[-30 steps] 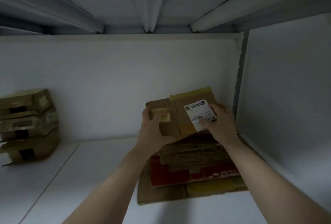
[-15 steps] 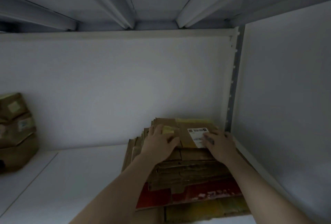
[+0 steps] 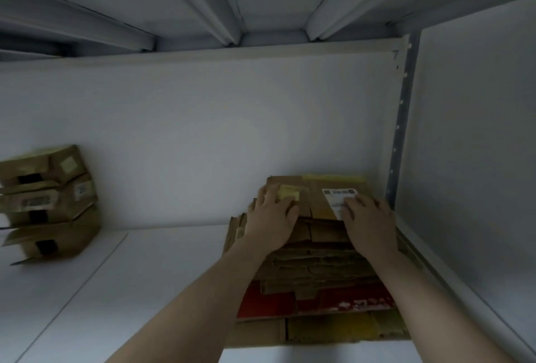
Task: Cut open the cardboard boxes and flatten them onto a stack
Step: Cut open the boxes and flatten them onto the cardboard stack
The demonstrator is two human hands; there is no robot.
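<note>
Shelf: a white shelf (image 3: 145, 290) is filling the lower left of the frame.
Stack: the flattened cardboard stack (image 3: 319, 269) is lying at lower right, beside the side wall.
Top box: the flattened box (image 3: 316, 197) is lying on top of it.
Left hand (image 3: 272, 217): fingers flat, uncurled, pressing the box.
Right hand (image 3: 368, 223): fingers spread, pressing its white label (image 3: 338, 195).
Left edge: taped boxes (image 3: 49, 203) are sitting piled.

Dim, flat, bluish-grey exposure all over. Brightest patch was the back wall (image 3: 232, 136) at centre, with falloff toward the corners and the darkest area around the overhead ribs (image 3: 72, 18) at 10 o'clock. No glare, no hard shadows. Boxes (image 3: 49, 203) at 9 o'clock were smeared by motion blur. Label (image 3: 336, 195) print was unreadable. Stack (image 3: 319, 269) colours were muddy at 5 o'clock. Wide-angle lens leaned the upright (image 3: 401, 130) at 2 o'clock.
</note>
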